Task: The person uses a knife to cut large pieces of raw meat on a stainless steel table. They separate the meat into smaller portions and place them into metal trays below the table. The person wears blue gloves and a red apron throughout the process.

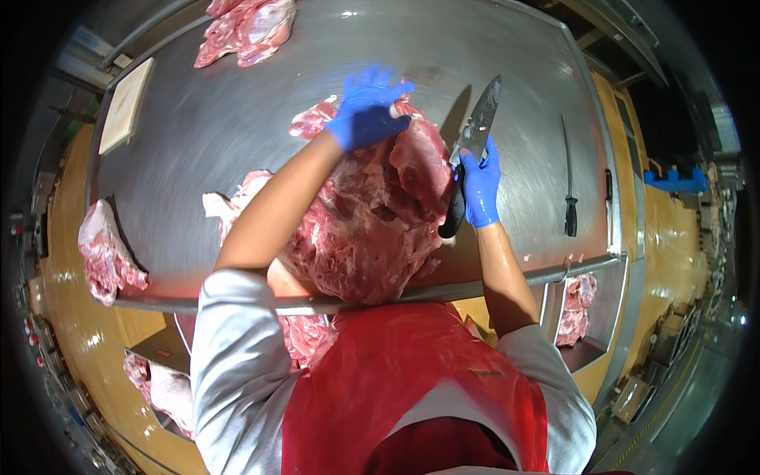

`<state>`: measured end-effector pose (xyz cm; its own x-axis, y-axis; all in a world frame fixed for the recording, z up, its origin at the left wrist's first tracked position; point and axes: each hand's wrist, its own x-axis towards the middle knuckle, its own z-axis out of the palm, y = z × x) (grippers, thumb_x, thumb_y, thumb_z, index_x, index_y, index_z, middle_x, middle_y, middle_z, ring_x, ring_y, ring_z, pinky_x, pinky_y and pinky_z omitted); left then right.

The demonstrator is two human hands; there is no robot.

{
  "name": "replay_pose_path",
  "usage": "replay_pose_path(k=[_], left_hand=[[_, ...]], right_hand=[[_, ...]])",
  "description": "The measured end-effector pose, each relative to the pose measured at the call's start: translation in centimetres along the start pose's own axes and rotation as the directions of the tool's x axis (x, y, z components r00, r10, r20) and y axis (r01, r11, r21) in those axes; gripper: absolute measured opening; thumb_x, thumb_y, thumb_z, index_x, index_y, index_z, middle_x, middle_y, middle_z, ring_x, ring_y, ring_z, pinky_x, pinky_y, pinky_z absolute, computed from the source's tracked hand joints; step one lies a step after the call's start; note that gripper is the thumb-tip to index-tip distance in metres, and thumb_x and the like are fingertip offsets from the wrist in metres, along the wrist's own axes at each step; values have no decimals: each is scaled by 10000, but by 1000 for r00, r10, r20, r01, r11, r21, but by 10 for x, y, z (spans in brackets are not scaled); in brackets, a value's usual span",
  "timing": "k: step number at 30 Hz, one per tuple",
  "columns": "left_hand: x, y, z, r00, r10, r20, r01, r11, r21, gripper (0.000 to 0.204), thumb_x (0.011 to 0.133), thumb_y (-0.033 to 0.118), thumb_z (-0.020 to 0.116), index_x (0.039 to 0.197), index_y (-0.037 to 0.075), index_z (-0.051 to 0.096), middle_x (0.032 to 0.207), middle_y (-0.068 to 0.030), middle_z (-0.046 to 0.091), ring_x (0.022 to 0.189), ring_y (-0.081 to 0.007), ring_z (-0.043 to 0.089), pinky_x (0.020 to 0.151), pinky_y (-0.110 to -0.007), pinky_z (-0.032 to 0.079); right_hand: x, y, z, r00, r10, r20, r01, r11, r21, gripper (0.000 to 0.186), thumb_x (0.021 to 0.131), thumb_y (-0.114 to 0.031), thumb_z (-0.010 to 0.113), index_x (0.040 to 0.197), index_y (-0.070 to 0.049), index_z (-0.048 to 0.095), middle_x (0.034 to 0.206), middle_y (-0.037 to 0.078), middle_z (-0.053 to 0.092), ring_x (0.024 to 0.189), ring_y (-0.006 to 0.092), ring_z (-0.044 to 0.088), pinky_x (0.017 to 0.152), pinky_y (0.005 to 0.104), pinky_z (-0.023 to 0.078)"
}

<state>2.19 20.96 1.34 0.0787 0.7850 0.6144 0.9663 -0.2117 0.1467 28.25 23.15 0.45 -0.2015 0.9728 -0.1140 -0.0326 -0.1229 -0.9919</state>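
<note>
The left glove (pixel 368 109) and right glove (pixel 481 190) are bright blue. The large meat piece (pixel 360 229) is mottled pink, red and white. The apron (pixel 412 348) is red, the sleeves (pixel 237 348) white, the knife handle (pixel 454 210) black, the table (pixel 214 119) grey.

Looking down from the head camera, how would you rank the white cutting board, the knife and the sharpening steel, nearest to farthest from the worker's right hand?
1. Knife: held in the right hand.
2. Sharpening steel: on the metal table, just to that hand's right.
3. White cutting board: far off at the table's left edge.
</note>
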Motion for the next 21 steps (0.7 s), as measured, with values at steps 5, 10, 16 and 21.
replay_pose_path(k=[5, 10, 16, 21], left_hand=[[26, -71, 58, 582, -210, 785, 327, 945, 9, 310, 831, 396, 638, 1011, 153, 707, 1042, -152, 697, 998, -347, 653, 888, -419, 501], [-53, -93, 8, 604, -473, 641, 702, 697, -147, 378, 877, 373, 626, 1115, 81, 652, 1083, -145, 689, 999, -270, 653, 909, -386, 493], [-154, -57, 0, 443, -854, 274, 661, 105, -743, 423, 917, 206, 687, 1223, -6, 487, 1097, -53, 606, 1013, -127, 544, 905, -286, 443], [-154, -22, -60, 168, -806, 568, 794, -231, -562, 667, 897, 331, 713, 1390, 2, 405, 1172, -108, 605, 1043, -180, 572, 938, -326, 461]], right_hand=[[5, -9, -14, 996, 45, -75, -51, 996, -78, 617, 954, -42, 608, 1512, -94, 349, 971, 58, 659, 683, 89, 575, 570, 239, 473], [-11, 4, 12, 996, 16, -85, -16, 1000, -1, 648, 945, 0, 598, 1523, -93, 320, 1101, 78, 660, 750, 77, 593, 623, 237, 499], [0, 47, 68, 935, -286, 212, 324, 929, -177, 594, 918, -16, 566, 1473, 9, 357, 1355, 180, 541, 1257, 274, 519, 1072, 365, 400], [7, 54, 79, 857, -357, 371, 453, 866, -213, 615, 914, -17, 576, 1488, -24, 357, 1363, 163, 549, 1225, 258, 554, 1033, 359, 444]])
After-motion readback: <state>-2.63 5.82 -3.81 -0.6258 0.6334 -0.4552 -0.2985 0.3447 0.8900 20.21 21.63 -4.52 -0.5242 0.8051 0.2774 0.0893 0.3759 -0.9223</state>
